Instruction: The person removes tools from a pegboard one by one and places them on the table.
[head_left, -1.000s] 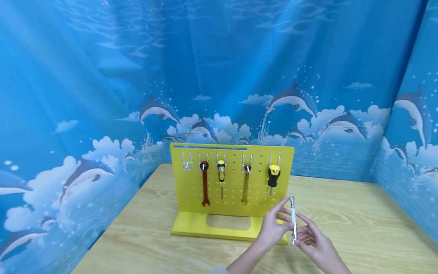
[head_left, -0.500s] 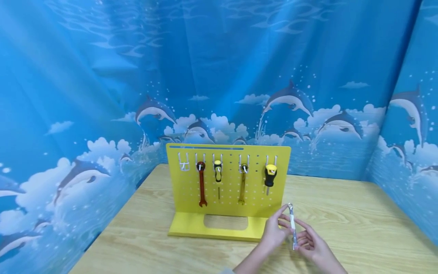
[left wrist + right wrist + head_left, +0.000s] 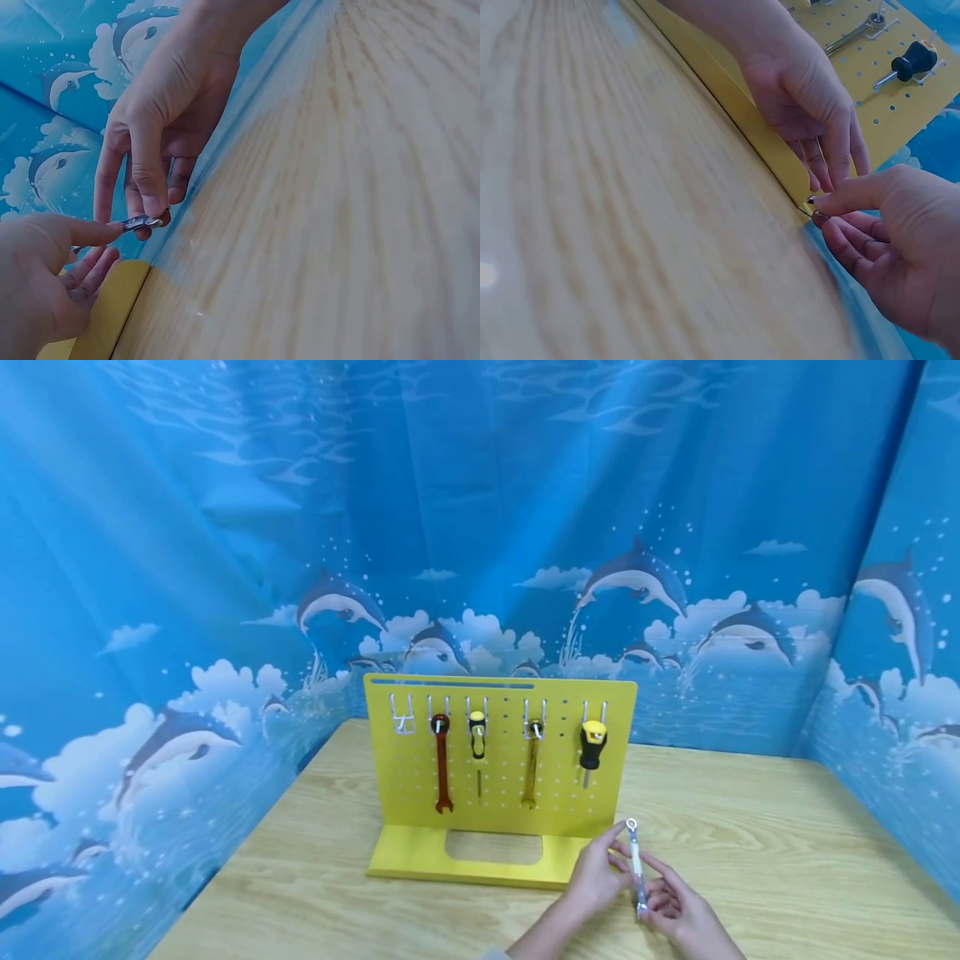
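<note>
A small silver wrench (image 3: 636, 862), its ring end up, stands nearly upright in front of the pegboard's right corner. My left hand (image 3: 596, 875) pinches it from the left, thumb at the middle of the shank and index finger reaching to the ring. At its lower end, my right hand (image 3: 681, 912) grips it between thumb and fingers. In the left wrist view one end of the wrench (image 3: 141, 223) shows at the right thumb, while the left fingers cover much of the shank. The right wrist view shows only a bit of metal between the hands.
A yellow pegboard (image 3: 495, 814) stands on the wooden table (image 3: 750, 827). From its hooks hang a red wrench (image 3: 442, 768), a small screwdriver (image 3: 477, 747), a gold-looking wrench (image 3: 532, 772) and a black-and-yellow screwdriver (image 3: 592, 747). A bare white hook (image 3: 403, 722) is at the left.
Both hands have lowered the wrench toward the table, slightly left, and its ring end now faces the camera more. The head view has shifted a little; the hanging tools stay put.
</note>
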{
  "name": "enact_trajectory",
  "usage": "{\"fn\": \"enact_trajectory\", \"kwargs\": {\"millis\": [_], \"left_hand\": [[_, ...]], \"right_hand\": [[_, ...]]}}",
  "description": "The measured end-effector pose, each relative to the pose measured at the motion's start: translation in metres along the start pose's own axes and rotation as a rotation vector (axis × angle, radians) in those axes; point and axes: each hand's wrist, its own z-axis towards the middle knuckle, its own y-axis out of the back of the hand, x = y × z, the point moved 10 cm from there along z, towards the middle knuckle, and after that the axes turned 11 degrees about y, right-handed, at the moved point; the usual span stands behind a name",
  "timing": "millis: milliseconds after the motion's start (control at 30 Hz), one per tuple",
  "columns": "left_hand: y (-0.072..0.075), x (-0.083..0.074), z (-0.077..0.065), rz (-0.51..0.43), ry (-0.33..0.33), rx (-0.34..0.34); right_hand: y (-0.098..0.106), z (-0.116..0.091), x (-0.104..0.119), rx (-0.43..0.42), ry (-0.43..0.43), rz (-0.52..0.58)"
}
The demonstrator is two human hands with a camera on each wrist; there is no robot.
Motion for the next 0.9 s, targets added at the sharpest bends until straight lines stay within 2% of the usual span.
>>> {"fn": "enact_trajectory", "kwargs": {"millis": [233,433,633,900], "left_hand": [[0.0006,0.0034,0.0016,0.094,0.006,-0.029],[0.0008,0.0051,0.0027,0.122,0.027,-0.033],[0.0002,0.0067,0.0043,0.183,0.062,-0.032],[0.0008,0.0088,0.0030,0.274,0.091,-0.051]], "right_hand": [[0.0011,0.0011,0.0039,-0.015,0.069,-0.105],[0.0008,0.0008,-0.0006,-0.015,0.042,-0.142],[-0.0014,0.0013,0.0000,-0.005,0.035,-0.113],[-0.0048,0.0006,-0.0033,0.030,-0.029,-0.102]]}}
